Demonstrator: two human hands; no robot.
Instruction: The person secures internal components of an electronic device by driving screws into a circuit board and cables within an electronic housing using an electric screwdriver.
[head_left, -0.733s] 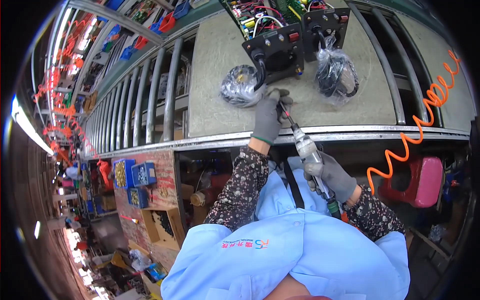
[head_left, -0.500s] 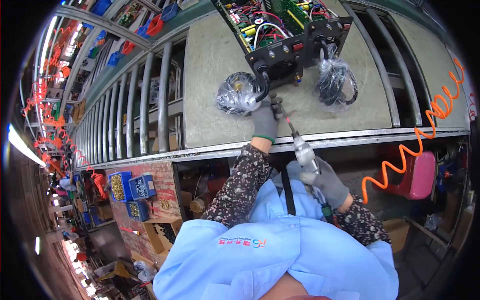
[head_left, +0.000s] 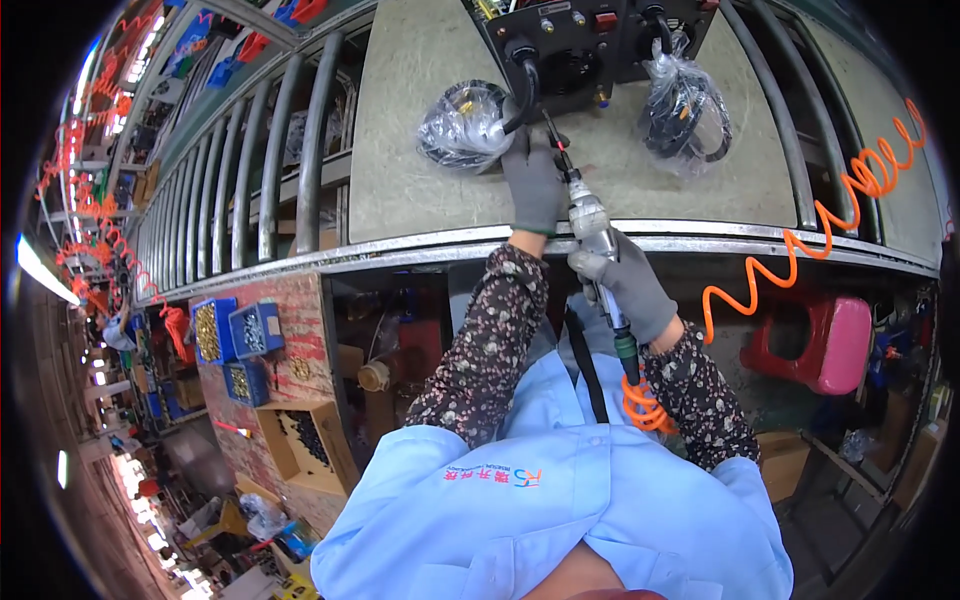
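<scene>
Power driver (head_left: 592, 225) slanted across the bench's metal rail (head_left: 740, 236), its body clamped in the gloved right hand (head_left: 632, 285), its bit (head_left: 555, 140) pointing up toward a black panel (head_left: 550, 45). Well up from the right, the gloved left hand (head_left: 533, 185) had its fingers beside the bit and near a plastic-bagged cable (head_left: 462, 130); I could not tell whether they pinched anything. An orange coiled hose (head_left: 647, 405) hung below the driver.

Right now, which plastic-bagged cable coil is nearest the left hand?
The left cable coil, close beside the gloved left hand; the right cable coil lies farther off, past the power screwdriver.
</scene>
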